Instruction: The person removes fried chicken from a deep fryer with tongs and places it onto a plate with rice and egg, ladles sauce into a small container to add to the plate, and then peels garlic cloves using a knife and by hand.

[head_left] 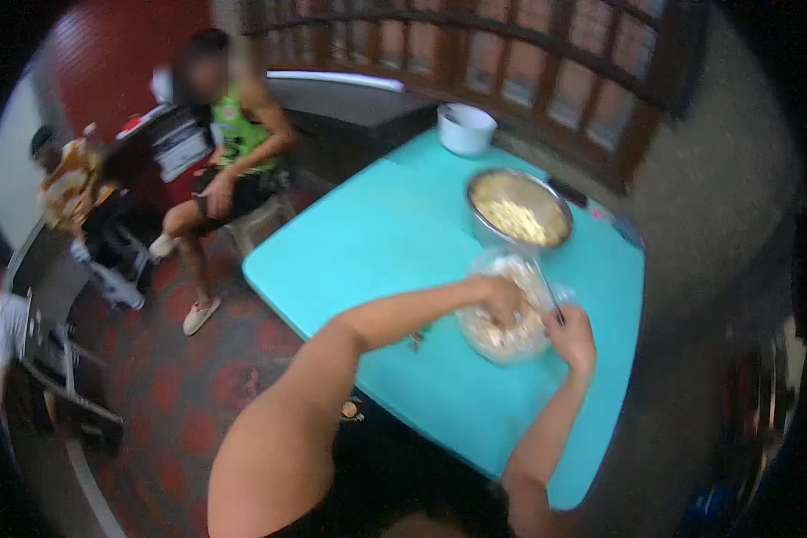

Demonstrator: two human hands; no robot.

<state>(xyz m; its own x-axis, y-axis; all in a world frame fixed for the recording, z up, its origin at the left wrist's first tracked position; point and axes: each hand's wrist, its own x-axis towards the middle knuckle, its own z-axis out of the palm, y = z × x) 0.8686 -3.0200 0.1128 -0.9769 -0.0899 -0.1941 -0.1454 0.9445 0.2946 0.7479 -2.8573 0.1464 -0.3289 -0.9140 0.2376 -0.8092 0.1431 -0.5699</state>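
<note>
Near the right side of the turquoise table sits a clear plastic bag or bowl (pixel 498 343) with whitish pieces of food in it. My left hand (pixel 502 300) reaches into it from the left, fingers bent down among the pieces; what they grip is hidden. At the container's right edge, my right hand (pixel 571 338) is closed round the dark handle of a slim metal knife (pixel 547 285), whose blade points up and away over the food. Just behind stands a steel bowl (pixel 522 213) holding pale yellow cut pieces.
A white bowl (pixel 466 133) stands at the far corner of the turquoise table (pixel 359 238). Small dark items (pixel 567 191) lie by the wall beside the steel bowl. One person (pixel 247 134) sits left of the table, another (pixel 72 179) farther back.
</note>
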